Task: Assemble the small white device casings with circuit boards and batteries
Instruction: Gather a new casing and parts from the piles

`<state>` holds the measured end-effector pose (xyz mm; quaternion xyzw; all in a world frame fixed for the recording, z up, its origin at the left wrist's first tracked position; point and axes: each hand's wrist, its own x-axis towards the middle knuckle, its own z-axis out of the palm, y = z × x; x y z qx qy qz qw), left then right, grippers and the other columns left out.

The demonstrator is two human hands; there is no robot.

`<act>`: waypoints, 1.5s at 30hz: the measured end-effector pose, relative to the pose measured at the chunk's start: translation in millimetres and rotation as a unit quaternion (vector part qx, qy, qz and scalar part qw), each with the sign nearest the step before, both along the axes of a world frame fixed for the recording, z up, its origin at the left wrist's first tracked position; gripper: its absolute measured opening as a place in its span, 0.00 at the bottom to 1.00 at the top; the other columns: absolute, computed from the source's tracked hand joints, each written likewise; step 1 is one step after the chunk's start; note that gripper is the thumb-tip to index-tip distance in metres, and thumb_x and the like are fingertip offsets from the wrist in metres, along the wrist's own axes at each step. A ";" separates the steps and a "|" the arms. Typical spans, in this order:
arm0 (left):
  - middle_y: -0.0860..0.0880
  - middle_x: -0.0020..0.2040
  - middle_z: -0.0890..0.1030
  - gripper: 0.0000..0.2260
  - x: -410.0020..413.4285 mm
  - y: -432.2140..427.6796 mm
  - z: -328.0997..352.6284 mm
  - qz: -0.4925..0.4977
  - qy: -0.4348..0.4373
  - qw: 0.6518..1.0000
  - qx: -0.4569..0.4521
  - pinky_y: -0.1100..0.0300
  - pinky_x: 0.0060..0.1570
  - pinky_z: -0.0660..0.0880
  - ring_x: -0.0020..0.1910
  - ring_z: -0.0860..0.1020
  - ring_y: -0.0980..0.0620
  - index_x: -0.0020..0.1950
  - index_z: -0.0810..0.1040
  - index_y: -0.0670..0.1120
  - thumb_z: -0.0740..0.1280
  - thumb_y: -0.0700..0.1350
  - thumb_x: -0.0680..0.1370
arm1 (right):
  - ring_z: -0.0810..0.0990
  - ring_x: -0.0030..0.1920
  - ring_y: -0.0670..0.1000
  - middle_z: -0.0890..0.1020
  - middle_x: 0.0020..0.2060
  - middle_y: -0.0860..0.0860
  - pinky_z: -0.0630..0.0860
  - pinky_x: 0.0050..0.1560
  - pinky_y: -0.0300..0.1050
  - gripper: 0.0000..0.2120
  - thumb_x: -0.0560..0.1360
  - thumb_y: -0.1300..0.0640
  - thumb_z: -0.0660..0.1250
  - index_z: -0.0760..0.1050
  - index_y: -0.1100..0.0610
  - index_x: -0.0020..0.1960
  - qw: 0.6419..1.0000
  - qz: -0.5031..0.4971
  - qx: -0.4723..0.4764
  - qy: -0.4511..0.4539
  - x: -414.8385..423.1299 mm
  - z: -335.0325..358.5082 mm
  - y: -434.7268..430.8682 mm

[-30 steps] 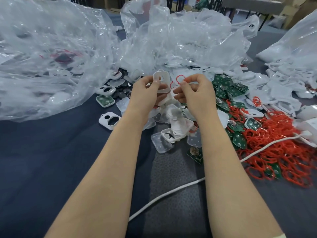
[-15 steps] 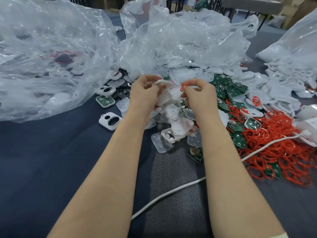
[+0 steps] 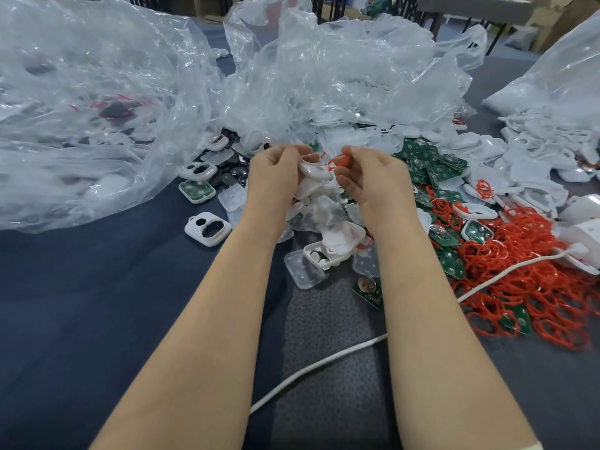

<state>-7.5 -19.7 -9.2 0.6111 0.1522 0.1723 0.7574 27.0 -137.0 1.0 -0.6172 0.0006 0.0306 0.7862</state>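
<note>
My left hand [image 3: 274,177] grips a small white casing [image 3: 313,170], tilted nearly flat, above a heap of white casing parts [image 3: 328,222]. Close beside it, my right hand [image 3: 370,180] pinches a thin red ring [image 3: 339,161] at the casing's right edge. Green circuit boards [image 3: 431,167] lie in a pile to the right of my hands. One green board with a round battery [image 3: 368,289] lies alone near my right forearm. A white casing with two openings [image 3: 207,228] rests on the dark cloth to the left.
Crumpled clear plastic bags [image 3: 97,108] fill the back and left of the table. A heap of red rings [image 3: 526,277] spreads at the right. More white casings [image 3: 535,157] pile at the far right. A white cable [image 3: 324,362] crosses the grey mat [image 3: 328,319] under my arms.
Both hands dropped lower toward the heap. The casing turned from facing me upright to lying nearly flat, and the red ring came in against its right edge.
</note>
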 end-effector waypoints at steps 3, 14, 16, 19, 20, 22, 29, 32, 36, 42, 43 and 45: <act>0.48 0.46 0.84 0.07 -0.3 0.5 -1.5 -0.009 -0.022 1.000 0.017 0.60 0.47 0.79 0.43 0.82 0.54 0.54 0.78 0.40 0.64 0.34 0.77 | 0.79 0.28 0.45 0.81 0.31 0.51 0.77 0.35 0.36 0.07 0.77 0.69 0.63 0.75 0.59 0.45 0.999 0.020 0.002 -0.037 -1.7 -3.0 2.6; 0.50 0.53 0.83 0.12 -2.6 -0.3 0.5 -0.054 -0.087 0.995 0.003 0.61 0.50 0.78 0.49 0.82 0.55 0.60 0.71 0.45 0.60 0.32 0.80 | 0.79 0.35 0.46 0.82 0.39 0.53 0.76 0.36 0.37 0.06 0.78 0.62 0.65 0.75 0.55 0.43 0.997 0.012 -0.055 -0.043 -0.5 -8.2 1.3; 0.51 0.55 0.82 0.12 -4.0 0.4 2.0 -0.059 -0.089 0.994 0.026 0.64 0.46 0.78 0.49 0.82 0.55 0.62 0.70 0.47 0.60 0.34 0.81 | 0.81 0.35 0.48 0.82 0.39 0.53 0.77 0.35 0.39 0.06 0.78 0.63 0.65 0.75 0.55 0.43 0.997 0.049 -0.052 -0.033 -1.1 -7.6 2.2; 0.50 0.62 0.78 0.15 -5.2 -0.9 2.1 -0.047 -0.077 0.995 0.049 0.61 0.54 0.78 0.57 0.80 0.54 0.66 0.68 0.47 0.63 0.38 0.80 | 0.81 0.34 0.46 0.82 0.37 0.53 0.78 0.35 0.40 0.06 0.77 0.64 0.65 0.75 0.55 0.43 0.993 0.047 -0.074 -0.073 -2.9 -7.6 3.9; 0.48 0.64 0.77 0.17 -4.7 -2.2 1.8 -0.040 -0.066 0.996 0.053 0.59 0.59 0.77 0.60 0.79 0.53 0.68 0.67 0.47 0.64 0.40 0.80 | 0.80 0.34 0.47 0.82 0.36 0.53 0.78 0.36 0.42 0.06 0.77 0.64 0.65 0.75 0.55 0.43 0.992 0.034 -0.084 -0.089 -3.3 -8.0 4.3; 0.47 0.63 0.77 0.19 -3.5 -4.5 1.1 -0.026 -0.044 0.996 0.068 0.59 0.60 0.75 0.60 0.78 0.53 0.69 0.68 0.43 0.66 0.42 0.79 | 0.80 0.34 0.47 0.82 0.32 0.49 0.80 0.41 0.47 0.06 0.76 0.63 0.67 0.76 0.55 0.43 0.989 0.003 -0.100 -0.107 -5.0 -8.6 5.5; 0.50 0.41 0.83 0.08 -3.8 -3.5 -0.6 -0.069 -0.023 0.997 -0.029 0.62 0.41 0.79 0.39 0.82 0.54 0.47 0.77 0.47 0.63 0.35 0.80 | 0.79 0.36 0.42 0.82 0.35 0.46 0.76 0.41 0.35 0.02 0.74 0.61 0.69 0.81 0.56 0.45 0.960 -0.092 -0.202 -0.168 -7.7 -10.2 10.1; 0.49 0.43 0.83 0.08 -4.8 -6.2 -0.7 -0.065 -0.021 0.997 -0.024 0.62 0.39 0.80 0.40 0.82 0.54 0.48 0.76 0.47 0.63 0.35 0.79 | 0.80 0.41 0.44 0.84 0.40 0.49 0.76 0.45 0.34 0.06 0.76 0.61 0.67 0.82 0.59 0.49 0.933 -0.118 -0.267 -0.210 -9.8 -9.7 10.0; 0.49 0.44 0.82 0.07 -5.3 -7.9 0.2 -0.049 -0.047 0.997 0.036 0.63 0.40 0.79 0.37 0.81 0.58 0.50 0.76 0.47 0.64 0.35 0.79 | 0.79 0.51 0.51 0.83 0.50 0.56 0.71 0.54 0.39 0.11 0.79 0.61 0.62 0.80 0.61 0.57 0.888 -0.131 -0.348 -0.271 -11.3 -10.1 11.8; 0.47 0.48 0.82 0.07 -5.8 -16.8 2.3 -0.050 -0.069 0.985 0.150 0.53 0.53 0.79 0.45 0.80 0.53 0.51 0.77 0.48 0.65 0.37 0.79 | 0.78 0.49 0.53 0.81 0.49 0.56 0.67 0.46 0.37 0.11 0.79 0.60 0.60 0.80 0.60 0.56 0.862 -0.158 -0.386 -0.288 -8.6 -13.3 13.4; 0.48 0.49 0.82 0.07 -6.1 -18.1 1.9 -0.043 -0.070 0.983 0.166 0.55 0.52 0.79 0.44 0.80 0.53 0.52 0.77 0.48 0.65 0.37 0.79 | 0.78 0.48 0.52 0.82 0.48 0.55 0.68 0.47 0.37 0.11 0.79 0.60 0.61 0.81 0.61 0.55 0.868 -0.160 -0.374 -0.285 -9.0 -12.7 13.2; 0.50 0.51 0.82 0.08 -6.5 -18.8 0.7 -0.023 -0.071 0.977 0.198 0.62 0.46 0.78 0.40 0.80 0.56 0.55 0.77 0.49 0.64 0.38 0.80 | 0.80 0.46 0.51 0.83 0.45 0.54 0.73 0.49 0.40 0.10 0.77 0.61 0.62 0.81 0.61 0.53 0.882 -0.170 -0.345 -0.274 -10.2 -10.5 12.1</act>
